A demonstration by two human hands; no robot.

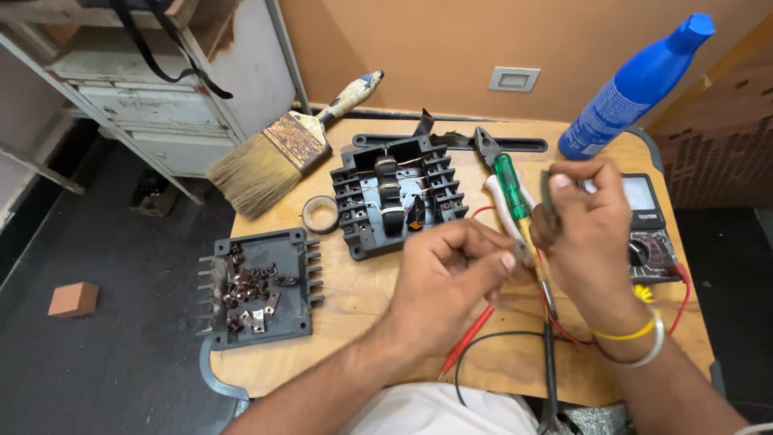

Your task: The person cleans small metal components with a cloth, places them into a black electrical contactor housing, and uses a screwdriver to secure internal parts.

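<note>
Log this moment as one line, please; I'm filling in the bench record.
left hand: pinching small part | right hand: holding small dark piece | between hands: green-handled screwdriver | on table: multimeter, paintbrush

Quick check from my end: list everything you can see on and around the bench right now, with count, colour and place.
wooden table: one, light brown, centre
open contactor body: one, dark grey, table centre
cover tray: one, dark grey, front left, holding small brown metal parts
tape roll: one, dull, between the two housings
paintbrush: one, worn, over the table's back left edge
screwdriver: one, green handle, by the hands
pliers: one, pale grips, back centre
multimeter: one, dark, right edge
test leads: red and black, front
spray bottle: one, blue, back right
cabinet: one, white, left
brick: one, reddish, floor
left hand: pinching a small part
right hand: holding a thin dark piece
</note>
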